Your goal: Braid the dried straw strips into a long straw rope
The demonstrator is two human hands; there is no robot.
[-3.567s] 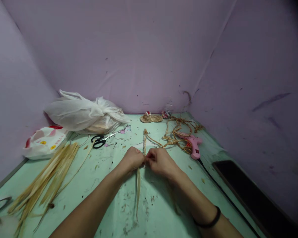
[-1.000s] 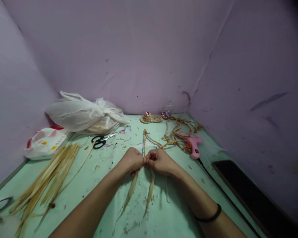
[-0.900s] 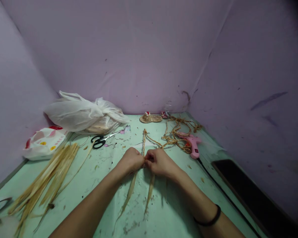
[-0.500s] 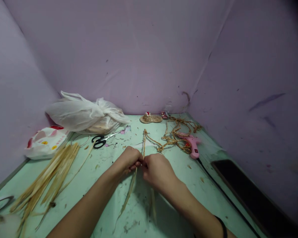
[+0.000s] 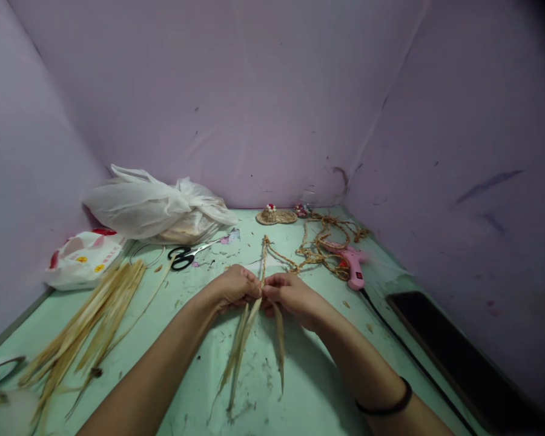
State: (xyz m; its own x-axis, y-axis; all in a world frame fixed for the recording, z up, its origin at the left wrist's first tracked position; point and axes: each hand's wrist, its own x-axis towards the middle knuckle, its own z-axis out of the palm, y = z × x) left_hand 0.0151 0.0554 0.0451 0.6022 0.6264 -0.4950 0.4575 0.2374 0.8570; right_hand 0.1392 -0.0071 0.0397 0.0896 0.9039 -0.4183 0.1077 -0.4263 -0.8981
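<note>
Near the middle of the table, my left hand [image 5: 237, 288] and my right hand [image 5: 290, 294] meet at the lower end of a braided straw cord [image 5: 264, 266]. Both hands pinch it between thumb and fingers. Loose straw strands [image 5: 240, 348] hang down under the left hand, and another strand [image 5: 280, 348] trails below the right. From the cord's far end a thin braid runs right to a tangled pile of finished braid [image 5: 322, 242]. The fingertips partly hide where the strands cross.
Dry straw strips [image 5: 91, 321] lie at left, near black-handled scissors [image 5: 184, 257], a tissue pack [image 5: 84, 260] and a tied plastic bag [image 5: 163, 209]. Behind sits a small woven piece [image 5: 277, 216]. At right are a pink glue gun [image 5: 355, 269], its cord, and a dark flat object [image 5: 454, 357].
My right hand has turned and its fingers have opened out from a fist to a pinch. More strands now show hanging below the hands, and the dark wristband is more visible.
</note>
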